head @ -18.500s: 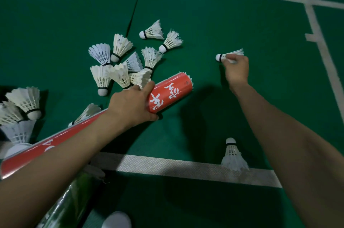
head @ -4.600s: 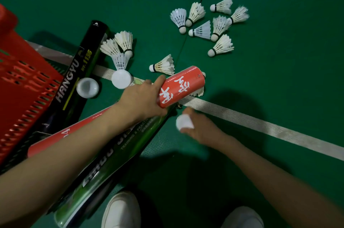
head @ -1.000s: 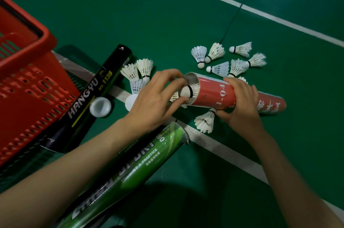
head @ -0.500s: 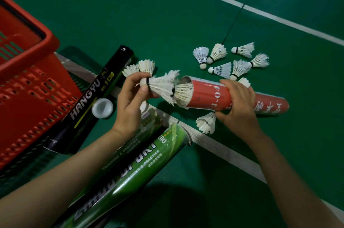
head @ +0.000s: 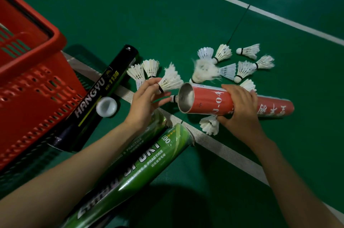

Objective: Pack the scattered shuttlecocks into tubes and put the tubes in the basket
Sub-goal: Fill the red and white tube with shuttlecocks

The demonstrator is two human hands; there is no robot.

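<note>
My right hand [head: 240, 105] grips the red tube [head: 208, 102], which lies over the court with its open end turned to the left. My left hand [head: 147, 97] pinches a white shuttlecock [head: 170, 78] by its cork, just left of that opening. A blurred shuttlecock [head: 202, 70] sits just above the tube mouth. Another shuttlecock's cork [head: 174, 98] shows at the tube's rim. Several loose shuttlecocks [head: 245, 67] lie beyond the tube, and one [head: 209, 125] lies under my right hand. The red basket [head: 33, 71] stands at the left.
A black tube [head: 104, 90] leans by the basket with a white cap [head: 106, 106] beside it. Two green tubes [head: 141, 160] lie under my left forearm. More shuttlecocks [head: 144, 69] stand near the black tube's top. White court lines cross the green floor.
My left hand has drawn the shuttlecock out and away from the tube mouth, which now shows its bare inside. A shuttlecock has come loose above the tube. My right hand keeps its grip.
</note>
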